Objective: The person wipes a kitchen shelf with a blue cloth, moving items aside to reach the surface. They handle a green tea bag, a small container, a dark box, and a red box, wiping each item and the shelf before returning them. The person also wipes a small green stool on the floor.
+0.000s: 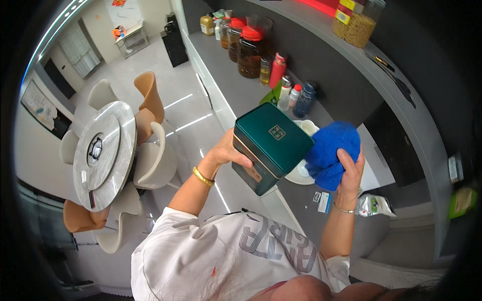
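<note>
A dark green rectangular tin [273, 139] with a lid is held up in front of my chest, above the counter's edge. My left hand [229, 150] grips it from the side, its thumb across the front face. A blue cloth [333, 150] is bunched in my right hand [352, 169], close to the tin's right corner. Behind the tin and cloth, a white round tray [299, 178] holding small white cups [308, 127] is partly hidden on the counter.
Along the grey counter [226, 69] stand large red-lidded jars [250, 52], a red bottle [278, 69] and a dark blue bottle [305, 98]. A silver pouch [372, 205] lies by my right wrist. Chairs [156, 161] surround a round marble table [124, 146] at left.
</note>
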Demonstrator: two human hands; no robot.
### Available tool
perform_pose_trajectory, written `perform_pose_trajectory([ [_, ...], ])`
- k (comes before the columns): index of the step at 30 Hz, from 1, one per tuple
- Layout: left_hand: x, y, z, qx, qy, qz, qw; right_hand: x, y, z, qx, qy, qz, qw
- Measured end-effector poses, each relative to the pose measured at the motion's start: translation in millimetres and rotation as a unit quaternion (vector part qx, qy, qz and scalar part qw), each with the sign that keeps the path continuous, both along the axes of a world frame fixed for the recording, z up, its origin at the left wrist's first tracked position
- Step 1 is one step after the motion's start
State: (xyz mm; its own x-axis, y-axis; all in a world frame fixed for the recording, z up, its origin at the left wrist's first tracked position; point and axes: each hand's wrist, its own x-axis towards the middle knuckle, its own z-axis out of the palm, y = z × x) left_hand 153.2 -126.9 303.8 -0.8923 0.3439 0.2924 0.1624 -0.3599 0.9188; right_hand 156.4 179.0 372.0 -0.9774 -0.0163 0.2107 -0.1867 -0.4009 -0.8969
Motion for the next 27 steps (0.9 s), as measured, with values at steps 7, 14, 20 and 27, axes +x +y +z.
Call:
perform_pose_trajectory([
  [7, 18.2, 25.3, 24.0, -0.272, 0.15, 0.053, 0.949, -7.7, -46.7, 45.0, 0.437, 0.286, 0.109, 0.846],
  [14, 26.9, 25.3, 26.5, -0.283, 0.182, 0.089, 0.938, -21.5, -46.8, 5.6, 0.385, 0.115, 0.118, 0.908],
  [20, 29.7, 9.7, 11.5, -0.195, 0.06, 0.193, 0.96, -8.1, -23.0, -31.6, 0.328, 0.057, 0.08, 0.94],
  [27, 20.1, 41.9, 0.8, 0.055, -0.104, 0.209, 0.971, 16.3, -40.5, 9.6, 0.125, 0.017, -0.001, 0.992],
])
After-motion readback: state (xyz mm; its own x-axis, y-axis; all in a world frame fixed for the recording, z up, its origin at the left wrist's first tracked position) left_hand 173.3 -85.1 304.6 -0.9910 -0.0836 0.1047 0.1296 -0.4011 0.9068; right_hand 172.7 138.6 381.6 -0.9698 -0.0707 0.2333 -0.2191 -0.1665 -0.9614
